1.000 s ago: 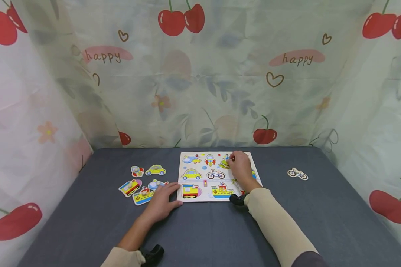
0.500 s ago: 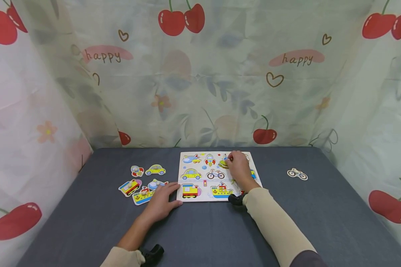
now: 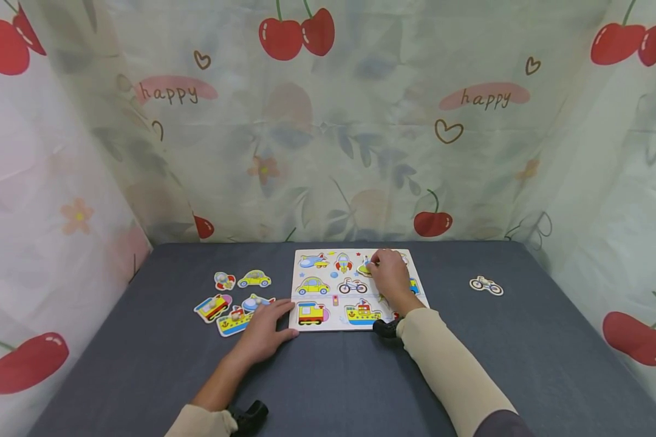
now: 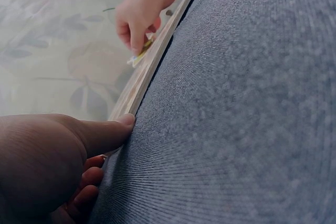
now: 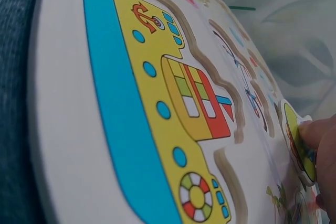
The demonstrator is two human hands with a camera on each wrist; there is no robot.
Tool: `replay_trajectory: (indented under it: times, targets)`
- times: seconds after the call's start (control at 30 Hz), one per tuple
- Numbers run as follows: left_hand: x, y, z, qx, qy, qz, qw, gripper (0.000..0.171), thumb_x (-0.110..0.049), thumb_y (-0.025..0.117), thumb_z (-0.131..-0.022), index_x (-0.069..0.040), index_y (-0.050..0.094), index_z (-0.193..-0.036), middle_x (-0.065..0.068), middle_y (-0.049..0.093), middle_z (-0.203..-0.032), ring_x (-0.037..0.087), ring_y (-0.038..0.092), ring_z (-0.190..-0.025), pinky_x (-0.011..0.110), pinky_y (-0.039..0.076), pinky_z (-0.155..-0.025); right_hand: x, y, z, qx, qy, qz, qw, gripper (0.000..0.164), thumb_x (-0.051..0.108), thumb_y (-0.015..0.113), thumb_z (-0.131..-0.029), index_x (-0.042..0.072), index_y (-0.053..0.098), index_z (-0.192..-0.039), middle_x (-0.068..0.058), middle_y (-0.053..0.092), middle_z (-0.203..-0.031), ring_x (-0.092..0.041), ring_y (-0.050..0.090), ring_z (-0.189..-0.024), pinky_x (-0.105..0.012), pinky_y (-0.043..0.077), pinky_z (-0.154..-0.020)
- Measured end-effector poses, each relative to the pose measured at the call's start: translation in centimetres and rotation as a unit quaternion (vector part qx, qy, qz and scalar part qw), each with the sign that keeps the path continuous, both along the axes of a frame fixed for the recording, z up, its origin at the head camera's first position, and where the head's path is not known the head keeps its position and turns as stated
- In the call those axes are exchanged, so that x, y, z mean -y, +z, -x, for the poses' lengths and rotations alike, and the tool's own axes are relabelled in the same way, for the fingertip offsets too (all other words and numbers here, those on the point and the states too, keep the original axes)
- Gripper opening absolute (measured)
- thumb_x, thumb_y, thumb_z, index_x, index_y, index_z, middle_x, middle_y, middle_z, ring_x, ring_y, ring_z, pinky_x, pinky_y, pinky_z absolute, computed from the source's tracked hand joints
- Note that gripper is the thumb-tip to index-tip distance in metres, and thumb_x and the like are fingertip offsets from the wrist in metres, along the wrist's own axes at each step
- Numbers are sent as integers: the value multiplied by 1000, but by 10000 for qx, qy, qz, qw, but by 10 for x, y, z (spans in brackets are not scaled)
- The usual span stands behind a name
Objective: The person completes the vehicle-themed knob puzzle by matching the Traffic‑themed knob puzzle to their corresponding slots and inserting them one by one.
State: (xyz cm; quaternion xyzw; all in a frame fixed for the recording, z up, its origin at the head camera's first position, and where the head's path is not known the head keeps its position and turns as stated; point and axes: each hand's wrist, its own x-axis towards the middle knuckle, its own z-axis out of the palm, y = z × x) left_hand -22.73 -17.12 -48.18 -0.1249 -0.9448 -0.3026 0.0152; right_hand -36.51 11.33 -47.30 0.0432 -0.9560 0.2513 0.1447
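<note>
My right hand (image 3: 390, 276) pinches a green-and-yellow puzzle piece (image 3: 364, 268) over the upper right part of the white puzzle board (image 3: 336, 329). In the right wrist view the green piece (image 5: 298, 142) is tilted, its white edge showing above the board. My left hand (image 3: 265, 331) rests at the board's near left corner. Its thumb lies straight against the board's edge (image 4: 137, 95) in the left wrist view, with the other fingers partly hidden below. Printed in the board's recesses are a ship (image 5: 152, 103), a car, a bicycle and other vehicles.
Left of the board lie several loose pieces: a rocket (image 3: 225, 281), a yellow car (image 3: 254, 278), a train (image 3: 213, 308), a ship (image 3: 232, 323) and a blue-topped piece (image 3: 254, 302) partly behind my hand. A bicycle piece (image 3: 486, 285) lies at the right. Printed curtains (image 3: 328, 152) surround the grey table.
My right hand has shifted slightly left with the green-and-yellow piece, which has turned a little over the board. The left hand has stayed at the board's corner.
</note>
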Motion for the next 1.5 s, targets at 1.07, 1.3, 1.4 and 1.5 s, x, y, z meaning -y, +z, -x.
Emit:
replay_trajectory:
  times: [1.07, 1.3, 1.4, 1.5]
  targets:
    - [-1, -2, 1, -138, -36, 16, 9999, 59, -23, 80, -81, -5, 59, -133, 10, 54, -138, 32, 45, -126, 52, 21, -112, -1, -2, -2, 81, -42, 109, 9999, 13, 21, 72, -89, 9, 68, -89, -4, 59, -85, -23, 51, -84, -38, 45, -75]
    - [0, -3, 1, -120, -22, 12, 9999, 58, -23, 79, -82, -5, 59, -133, 11, 54, -138, 32, 45, -127, 53, 23, -112, -1, -3, -2, 102, -70, -79, 9999, 14, 24, 72, -88, 10, 69, -89, -4, 59, -84, -23, 51, -85, -39, 45, -76]
    - [0, -3, 1, -89, 7, 13, 10000, 59, -25, 79, -82, -6, 58, -134, 10, 53, -138, 31, 45, -127, 52, 23, -112, 0, -4, -1, 81, -82, -135, 9998, 14, 24, 72, -88, 10, 69, -89, -4, 58, -83, -23, 51, -85, -39, 45, -76]
    - [0, -2, 1, -75, 14, 28, 10000, 59, -25, 79, -82, -6, 58, -134, 9, 53, -139, 31, 45, -127, 51, 23, -112, 0, -6, 0, 14, -82, -219, 9997, 14, 23, 73, -87, 10, 69, -89, -4, 58, -83, -23, 51, -85, -39, 45, -75]
